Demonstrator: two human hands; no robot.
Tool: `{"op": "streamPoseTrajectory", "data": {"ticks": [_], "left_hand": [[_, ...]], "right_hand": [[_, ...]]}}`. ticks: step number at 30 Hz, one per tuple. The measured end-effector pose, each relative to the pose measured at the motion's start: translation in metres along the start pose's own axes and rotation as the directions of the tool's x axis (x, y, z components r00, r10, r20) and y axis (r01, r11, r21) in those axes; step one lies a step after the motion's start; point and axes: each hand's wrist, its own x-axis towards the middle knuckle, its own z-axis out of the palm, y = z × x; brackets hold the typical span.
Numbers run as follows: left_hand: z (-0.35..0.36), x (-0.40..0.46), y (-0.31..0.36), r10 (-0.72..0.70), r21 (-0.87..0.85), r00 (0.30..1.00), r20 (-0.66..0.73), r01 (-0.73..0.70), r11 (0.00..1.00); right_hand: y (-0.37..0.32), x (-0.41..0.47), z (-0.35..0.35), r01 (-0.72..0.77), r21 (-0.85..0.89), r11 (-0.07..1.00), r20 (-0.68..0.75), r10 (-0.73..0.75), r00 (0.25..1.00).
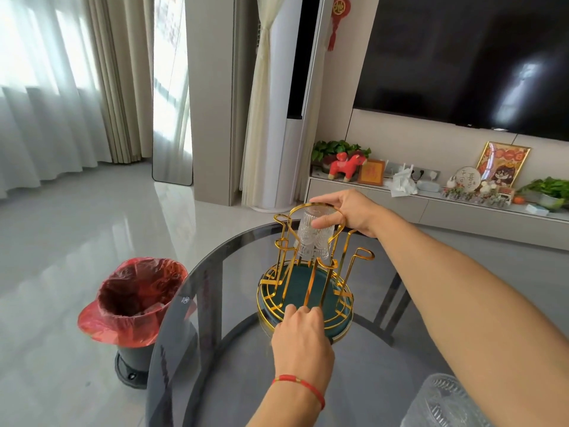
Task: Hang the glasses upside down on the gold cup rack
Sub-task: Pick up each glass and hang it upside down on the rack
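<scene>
The gold cup rack (308, 272) with a dark green round base stands on the round smoked-glass table (234, 380). A clear ribbed glass (312, 238) hangs upside down at the rack's far side, under the gold handle ring. My right hand (348, 212) reaches over the rack and grips this glass near its upturned bottom, thumb in front. My left hand (303, 337), with a red string at the wrist, rests on the near rim of the rack's base, fingers curled down. Another ribbed glass (446, 402) lies at the bottom right, partly cut off.
A bin lined with a red bag (135, 303) stands on the floor left of the table. Behind are a low TV cabinet (431, 208) with ornaments and plants, a dark TV, a standing air conditioner and curtains.
</scene>
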Motion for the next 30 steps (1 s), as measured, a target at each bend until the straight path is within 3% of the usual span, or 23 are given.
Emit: {"op": "streamPoseTrajectory", "data": {"ticks": [5,14,16,20,27,30], "left_hand": [[-0.002,0.003,0.0,-0.016,-0.001,1.0,0.016,0.016,1.0],[-0.002,0.004,0.001,-0.033,-0.004,0.999,-0.018,0.033,0.999],[-0.003,0.003,0.001,-0.04,-0.009,0.999,-0.037,0.04,0.999],[-0.006,0.0,0.004,-0.032,0.016,0.999,-0.013,0.033,0.999],[-0.015,-0.022,0.009,-0.014,0.035,0.999,0.047,0.013,0.999],[-0.02,-0.039,0.022,0.092,0.042,0.994,0.057,-0.095,0.995]], "right_hand": [[-0.004,0.0,0.001,0.032,-0.077,0.997,0.065,-0.027,0.998],[-0.004,-0.008,-0.004,-0.006,0.003,1.0,0.134,0.005,0.991],[-0.008,-0.018,-0.004,-0.008,-0.004,1.0,0.083,0.009,0.996],[-0.009,-0.063,-0.015,0.007,-0.083,0.996,-0.156,-0.02,0.988],[-0.002,-0.21,-0.029,0.006,-0.186,0.983,-0.219,-0.047,0.975],[0.005,-0.267,-0.02,0.007,-0.277,0.961,-0.296,-0.092,0.951]]}}
